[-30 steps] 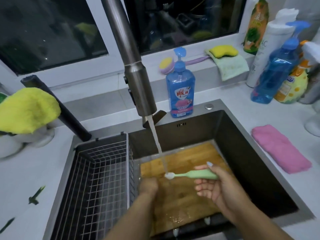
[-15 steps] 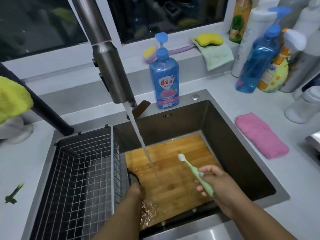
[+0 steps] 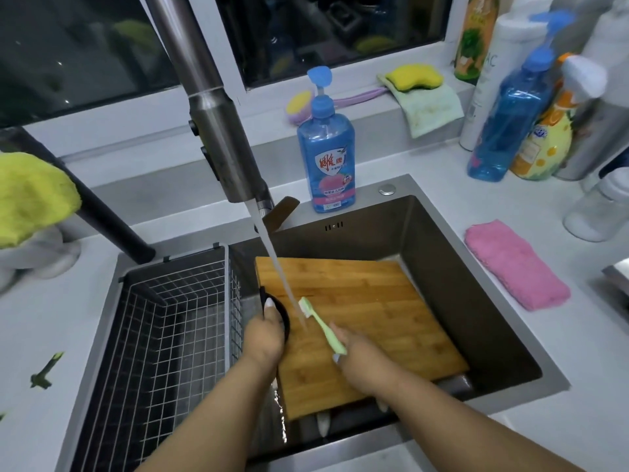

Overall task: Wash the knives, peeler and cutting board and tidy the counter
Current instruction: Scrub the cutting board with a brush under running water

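Observation:
A bamboo cutting board (image 3: 374,311) lies tilted in the steel sink (image 3: 476,301), under water running from the tap (image 3: 218,144). My left hand (image 3: 263,338) grips the board's black handle loop at its left edge. My right hand (image 3: 360,356) holds a light green toothbrush (image 3: 321,325), whose bristle head sits by the water stream just above the board. A white utensil tip (image 3: 323,424) pokes out below the board's near edge. No knife or peeler is plainly visible.
A wire drain basket (image 3: 160,335) fills the sink's left part. Blue dish soap (image 3: 326,155) stands behind the sink. A pink cloth (image 3: 514,264) lies on the right counter near several bottles (image 3: 510,114). A yellow cloth (image 3: 30,199) and green vegetable scraps (image 3: 46,371) are at left.
My left hand took hold of the board's handle loop and raised its left side. My right hand brought the toothbrush left, back to the water stream over the board.

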`<state>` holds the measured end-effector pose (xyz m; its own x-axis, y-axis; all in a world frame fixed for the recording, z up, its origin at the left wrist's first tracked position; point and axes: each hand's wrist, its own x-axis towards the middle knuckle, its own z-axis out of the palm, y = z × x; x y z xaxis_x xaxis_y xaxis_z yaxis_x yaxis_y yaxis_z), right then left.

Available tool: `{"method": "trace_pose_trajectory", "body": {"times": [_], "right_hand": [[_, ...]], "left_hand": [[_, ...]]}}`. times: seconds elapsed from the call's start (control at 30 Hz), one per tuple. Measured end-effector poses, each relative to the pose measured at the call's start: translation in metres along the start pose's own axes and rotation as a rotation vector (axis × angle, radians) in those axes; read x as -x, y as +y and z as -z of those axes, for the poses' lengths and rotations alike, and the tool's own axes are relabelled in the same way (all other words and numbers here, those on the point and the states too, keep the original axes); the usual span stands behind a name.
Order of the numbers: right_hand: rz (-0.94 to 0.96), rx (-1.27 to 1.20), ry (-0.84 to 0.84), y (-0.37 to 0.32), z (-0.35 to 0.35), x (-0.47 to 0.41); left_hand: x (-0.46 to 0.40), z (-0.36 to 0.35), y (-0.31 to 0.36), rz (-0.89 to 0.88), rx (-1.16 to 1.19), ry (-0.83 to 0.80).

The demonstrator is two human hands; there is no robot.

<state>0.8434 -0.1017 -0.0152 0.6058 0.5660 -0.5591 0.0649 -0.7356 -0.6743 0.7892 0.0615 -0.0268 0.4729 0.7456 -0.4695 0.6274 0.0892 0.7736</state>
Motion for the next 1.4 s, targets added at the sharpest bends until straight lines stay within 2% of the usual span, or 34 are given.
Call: {"method": "trace_pose_trajectory", "body": {"times": [0.1,0.13,0.23,0.3,0.33,0.4,0.47,0.57,0.7,0.8,0.97,1.1,1.17,1.27,1.4], "right_hand": [[-0.141,0.194,0.089,-0.005,0.022,-0.004],[-0.13,0.22,0.083,-0.006,0.024,0.002],[0.084,0.18,-0.013,-0.029,0.009,0.028],[0.194,0.109,-0.042,-0.041,-0.002,0.021],[0.2,0.118,-0.001,-0.04,-0.003,0.008],[0.106,0.161,0.096,-0.036,0.005,-0.007],[0.08,0.187,0.106,-0.032,0.001,-0.001],[0.224,0.138,0.038,-0.046,-0.023,0.021],[0.288,0.246,0.171,-0.055,-0.028,-0.008],[0.244,0.216,0.219,-0.05,-0.034,-0.006],[0.266,0.108,0.167,-0.061,-0.052,-0.006],[0.034,-0.025,0.233,-0.061,-0.026,-0.039],[0.097,0.091,0.216,-0.062,-0.032,-0.027],[0.226,0.122,0.172,-0.077,-0.052,-0.022],[0.143,0.029,0.215,-0.092,-0.02,-0.061]], "left_hand": [[-0.006,0.014,0.007,0.054,0.045,-0.025],[-0.008,0.019,0.008,0.064,0.051,-0.036],[-0.018,0.029,0.004,0.085,0.061,-0.072],[-0.025,0.031,0.001,0.03,0.02,-0.082],[-0.022,0.033,0.006,0.008,-0.013,-0.082],[-0.013,0.035,0.016,-0.079,-0.083,-0.079],[-0.011,0.038,0.019,-0.145,-0.134,-0.097],[-0.011,0.042,0.018,-0.2,-0.164,-0.136],[-0.007,0.049,0.021,-0.273,-0.233,-0.111],[-0.004,0.057,0.021,-0.336,-0.225,-0.122],[0.004,0.062,0.017,-0.405,-0.202,-0.138],[0.006,0.063,0.017,-0.345,-0.174,-0.17],[0.006,0.064,0.016,-0.345,-0.166,-0.183],[0.001,0.065,0.015,-0.362,-0.185,-0.187],[-0.001,0.065,0.016,-0.327,-0.177,-0.203]]}}
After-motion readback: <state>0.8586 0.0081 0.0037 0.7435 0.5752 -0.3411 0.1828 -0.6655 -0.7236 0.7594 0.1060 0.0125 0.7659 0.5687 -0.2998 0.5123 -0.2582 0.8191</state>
